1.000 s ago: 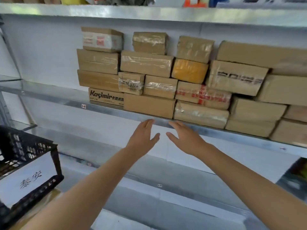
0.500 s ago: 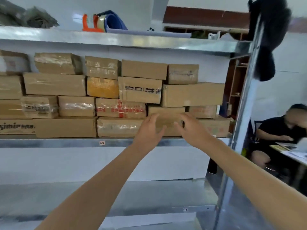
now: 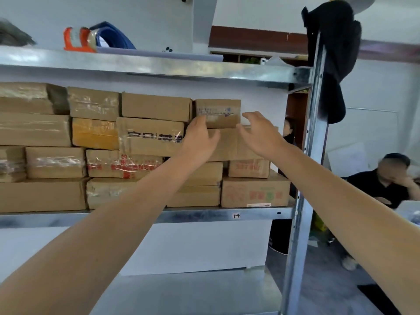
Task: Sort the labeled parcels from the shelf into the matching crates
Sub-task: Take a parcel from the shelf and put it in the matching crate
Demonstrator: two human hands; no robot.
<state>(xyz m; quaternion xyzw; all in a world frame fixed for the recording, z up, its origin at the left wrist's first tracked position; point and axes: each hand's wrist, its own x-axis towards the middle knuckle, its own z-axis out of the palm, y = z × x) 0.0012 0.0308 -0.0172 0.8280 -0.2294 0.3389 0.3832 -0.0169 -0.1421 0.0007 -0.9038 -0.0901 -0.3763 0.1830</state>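
Note:
Several brown cardboard parcels are stacked in rows on the metal shelf (image 3: 204,215). A small taped parcel (image 3: 221,111) with a faded label sits on top at the right end of the stack, resting on a longer box (image 3: 229,144). My left hand (image 3: 198,138) is raised at the small parcel's lower left corner, fingers relaxed, fingertips at its edge. My right hand (image 3: 259,133) hovers open just right of the parcel, fingers spread, holding nothing. No crate is in view.
The shelf's upright post (image 3: 304,178) stands right of the parcels, with a black garment (image 3: 334,53) hanging on it. A tape dispenser (image 3: 77,39) lies on the top shelf. A seated person (image 3: 386,183) is at the far right. The lower shelf (image 3: 204,289) is bare metal.
Both hands rose from the bottom row up to the small top parcel at the right end of the stack. The view shifted right and closer; the black crate left the view.

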